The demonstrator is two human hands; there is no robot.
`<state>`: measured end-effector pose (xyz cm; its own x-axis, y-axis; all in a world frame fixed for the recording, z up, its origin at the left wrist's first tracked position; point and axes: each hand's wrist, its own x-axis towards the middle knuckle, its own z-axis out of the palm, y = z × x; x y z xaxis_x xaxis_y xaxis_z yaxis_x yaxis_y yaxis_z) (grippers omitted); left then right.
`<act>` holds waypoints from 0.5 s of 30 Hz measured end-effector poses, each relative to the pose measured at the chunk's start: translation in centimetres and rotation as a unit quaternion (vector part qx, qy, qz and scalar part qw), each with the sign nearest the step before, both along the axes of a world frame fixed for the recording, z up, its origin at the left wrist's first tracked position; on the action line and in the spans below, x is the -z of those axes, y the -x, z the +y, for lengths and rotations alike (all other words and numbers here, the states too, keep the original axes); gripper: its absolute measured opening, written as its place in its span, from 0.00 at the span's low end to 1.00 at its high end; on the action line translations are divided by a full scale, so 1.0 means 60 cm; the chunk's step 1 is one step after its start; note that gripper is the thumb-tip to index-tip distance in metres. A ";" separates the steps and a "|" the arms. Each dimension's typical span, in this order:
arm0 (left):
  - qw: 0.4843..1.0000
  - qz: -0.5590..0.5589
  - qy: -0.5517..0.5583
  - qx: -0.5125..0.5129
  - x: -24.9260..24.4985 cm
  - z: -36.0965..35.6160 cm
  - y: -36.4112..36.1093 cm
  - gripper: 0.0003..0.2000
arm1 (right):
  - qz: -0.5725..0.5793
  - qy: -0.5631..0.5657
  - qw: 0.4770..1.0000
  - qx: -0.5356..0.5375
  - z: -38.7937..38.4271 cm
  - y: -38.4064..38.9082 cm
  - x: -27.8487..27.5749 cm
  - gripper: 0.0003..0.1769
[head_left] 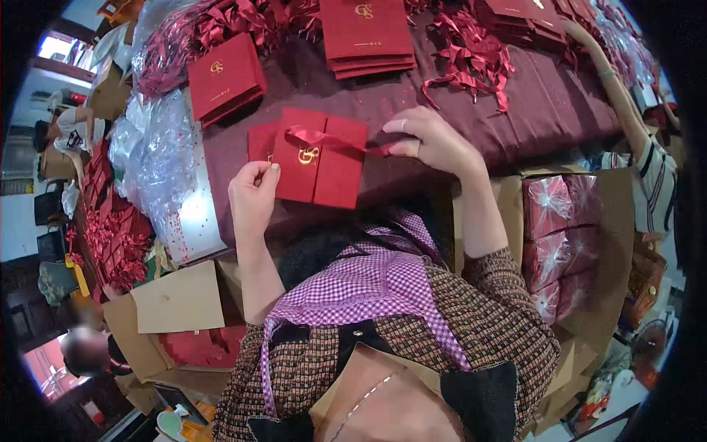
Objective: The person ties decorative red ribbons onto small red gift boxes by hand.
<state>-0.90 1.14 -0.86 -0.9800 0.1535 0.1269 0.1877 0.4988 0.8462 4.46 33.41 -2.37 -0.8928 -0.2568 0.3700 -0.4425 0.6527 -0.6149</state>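
A flat red gift packet [339, 169] with gold letters and a vertical seam lies at the table's near side. My left hand [254, 195] pinches its left edge between thumb and fingers. Another red piece [259, 140] shows partly from behind it. Across the packet's upper part runs a shiny red ribbon [309, 136]. To the right, my right hand [438, 144] is closed on the ribbon's end, with a ring on one finger. The packet hides whatever lies beneath it.
Stacks of red packets [227, 77] [367, 37] and heaped red ribbons [475, 62] lie on the dark red cloth [398, 96]. Clear plastic [158, 140] is at left. Open cartons [180, 298] [611, 243] flank me. Another person's arm [607, 74] reaches in from the right.
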 end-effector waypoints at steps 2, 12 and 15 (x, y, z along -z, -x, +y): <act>0.999 -0.030 -0.023 -0.001 0.010 -0.006 0.007 0.06 | 0.038 -0.055 0.996 0.066 -0.023 -0.021 0.011 0.13; 0.995 -0.049 -0.083 -0.016 0.029 0.001 0.014 0.08 | -0.208 0.414 0.885 0.051 -0.009 -0.054 -0.022 0.11; 0.994 -0.058 -0.095 -0.018 0.027 0.007 0.012 0.08 | -0.187 0.517 0.829 -0.102 -0.005 -0.056 -0.014 0.15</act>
<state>-1.59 1.56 -2.46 -0.9942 0.1014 0.0359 0.0680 0.3332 0.9404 7.84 33.13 -1.56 -0.9717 -0.1354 0.1934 -0.1306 -0.3738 -0.9183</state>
